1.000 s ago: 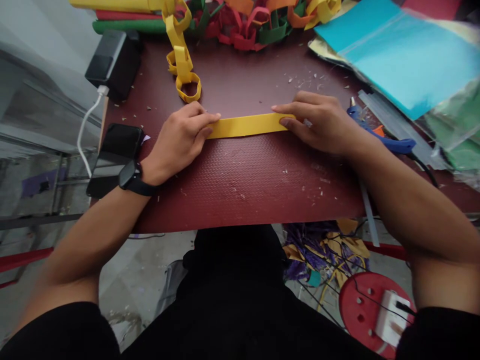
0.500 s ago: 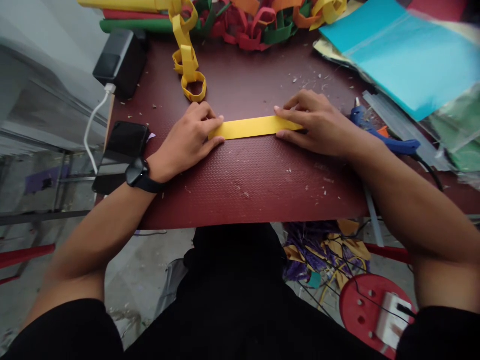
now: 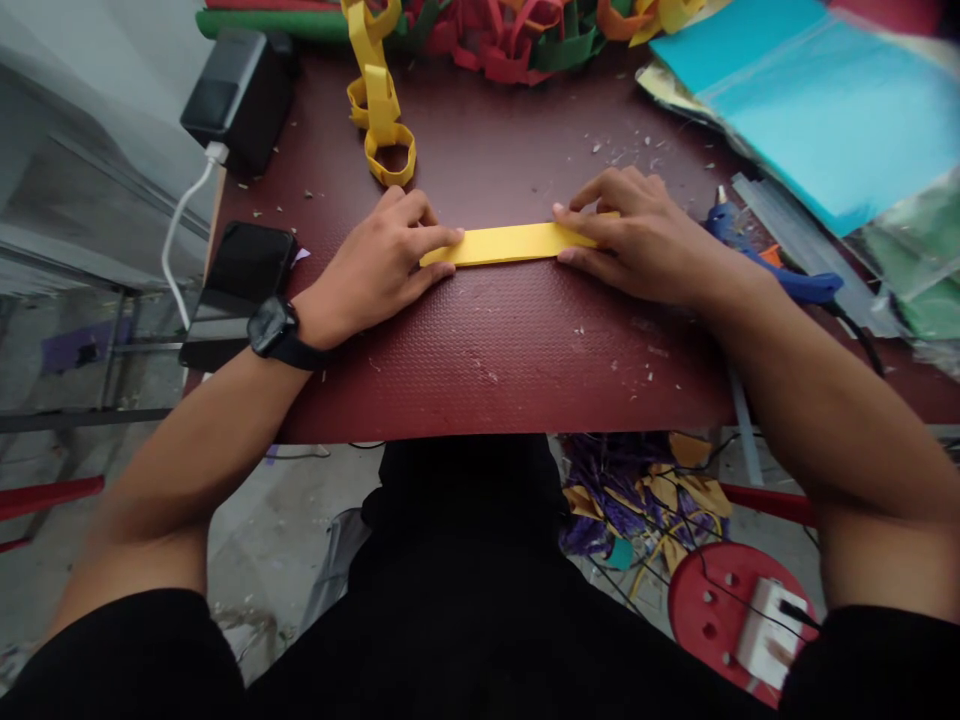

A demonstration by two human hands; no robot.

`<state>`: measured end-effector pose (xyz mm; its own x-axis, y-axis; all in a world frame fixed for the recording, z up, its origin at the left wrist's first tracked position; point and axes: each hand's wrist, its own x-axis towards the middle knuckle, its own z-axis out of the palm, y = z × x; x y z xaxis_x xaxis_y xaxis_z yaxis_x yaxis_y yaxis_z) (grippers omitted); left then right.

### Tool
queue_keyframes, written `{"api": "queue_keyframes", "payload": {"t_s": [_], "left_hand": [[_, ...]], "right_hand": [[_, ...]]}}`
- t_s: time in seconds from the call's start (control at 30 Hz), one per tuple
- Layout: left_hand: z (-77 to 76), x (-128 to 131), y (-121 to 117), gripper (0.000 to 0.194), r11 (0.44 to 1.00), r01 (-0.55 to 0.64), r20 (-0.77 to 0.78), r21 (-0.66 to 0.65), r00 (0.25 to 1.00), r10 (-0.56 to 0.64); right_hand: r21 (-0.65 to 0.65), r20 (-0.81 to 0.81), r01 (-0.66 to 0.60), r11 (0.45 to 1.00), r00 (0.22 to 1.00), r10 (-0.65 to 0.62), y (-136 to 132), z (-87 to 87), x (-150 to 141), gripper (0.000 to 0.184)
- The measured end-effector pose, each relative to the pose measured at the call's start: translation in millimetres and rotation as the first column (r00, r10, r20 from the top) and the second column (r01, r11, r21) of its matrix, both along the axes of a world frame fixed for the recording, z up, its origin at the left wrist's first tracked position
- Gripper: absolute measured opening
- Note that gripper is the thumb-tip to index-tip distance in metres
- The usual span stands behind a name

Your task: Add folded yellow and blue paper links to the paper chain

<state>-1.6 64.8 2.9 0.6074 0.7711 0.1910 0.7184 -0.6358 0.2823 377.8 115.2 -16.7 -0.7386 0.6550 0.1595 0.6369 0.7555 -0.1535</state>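
A yellow paper strip (image 3: 510,243) lies nearly level on the dark red tabletop (image 3: 465,350), stretched between both hands. My left hand (image 3: 394,250) pinches its left end between thumb and fingers. At the other end, my right hand (image 3: 630,235) grips the strip the same way, its fingers covering the tip. Just beyond my left hand hangs together a chain of yellow paper loops (image 3: 390,155), its last ring close to my fingers. A blue glue gun (image 3: 795,283) rests to the right of my right wrist, partly hidden by the forearm.
Red, green and orange paper chains (image 3: 517,40) are heaped at the back. Blue paper sheets (image 3: 817,110) and clear glue sticks (image 3: 787,230) lie on the right. On the left are a black phone (image 3: 247,265) and a black box (image 3: 240,100) with a white cable. Below stands a red stool (image 3: 694,600).
The camera view has shifted slightly, so the table sits a little higher. My left fingers have slid a little inward along the strip; both hands still hold it.
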Motion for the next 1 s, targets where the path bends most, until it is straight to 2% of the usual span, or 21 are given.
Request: {"api": "queue_keyframes", "payload": {"t_s": [0.17, 0.4, 0.53, 0.7, 0.83, 1.0], "left_hand": [[5.6, 3, -3, 0.038, 0.998, -0.018, -0.042, -0.054, 0.999, 0.016], [-1.8, 0, -1, 0.029, 1.0, -0.01, 0.04, 0.005, 0.999, 0.01], [0.2, 0, -2, 0.029, 1.0, -0.005, 0.02, 0.002, 1.0, 0.005], [3.8, 2, -4, 0.033, 0.999, -0.015, -0.006, -0.04, 1.0, 0.015], [4.3, 3, -6, 0.03, 1.0, -0.03, -0.005, -0.005, 1.0, 0.03], [5.2, 4, -7, 0.024, 0.998, -0.053, 0.028, 0.03, 0.998, 0.052]], "right_hand": [[-0.028, -0.038, 0.024, 0.999, 0.999, -0.025, -1, 0.2, -1, 0.063], [-0.007, 0.049, 0.039, 0.999, 0.998, -0.038, -4, 7.6, -8, 0.081], [-0.007, 0.096, 0.068, 0.998, 0.993, -0.067, -8, 14.1, -10, 0.09], [-0.025, 0.013, 0.094, 0.995, 0.996, -0.094, -7, 12.6, -9, 0.083], [-0.015, -0.075, 0.069, 0.997, 0.995, -0.07, -6, 8.6, -7, 0.074], [0.011, -0.043, 0.082, 0.997, 0.996, -0.081, -11, 8.9, -10, 0.066]]}}
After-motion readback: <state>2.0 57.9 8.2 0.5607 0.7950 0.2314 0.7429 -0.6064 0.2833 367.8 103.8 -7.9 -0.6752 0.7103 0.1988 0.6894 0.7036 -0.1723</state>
